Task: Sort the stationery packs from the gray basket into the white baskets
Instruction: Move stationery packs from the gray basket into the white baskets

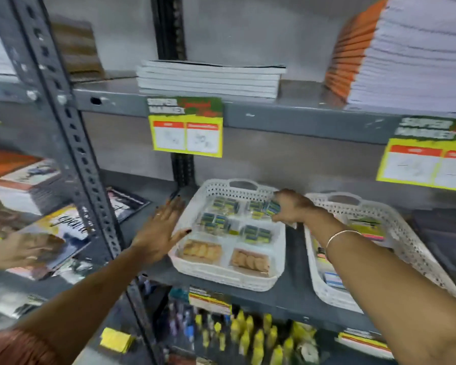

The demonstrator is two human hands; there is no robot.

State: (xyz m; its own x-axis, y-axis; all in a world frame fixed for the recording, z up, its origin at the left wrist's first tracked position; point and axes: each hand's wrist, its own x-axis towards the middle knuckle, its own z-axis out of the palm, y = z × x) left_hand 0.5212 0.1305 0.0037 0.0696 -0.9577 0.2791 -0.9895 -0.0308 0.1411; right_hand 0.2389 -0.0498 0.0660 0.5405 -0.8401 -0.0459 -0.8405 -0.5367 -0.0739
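Two white baskets stand on the middle shelf. The left white basket holds several green-and-blue stationery packs and two tan packs at its front. My right hand is over its far right corner, shut on a green-and-blue pack. My left hand is open, fingers spread, resting against the basket's left rim. The right white basket holds colourful packs, partly hidden by my right forearm. The gray basket is not in view.
A perforated gray shelf post stands left of my left hand. Another person's hand rests on magazines at far left. Book stacks fill the upper shelf, with price tags hanging from its edge. Yellow bottles crowd the shelf below.
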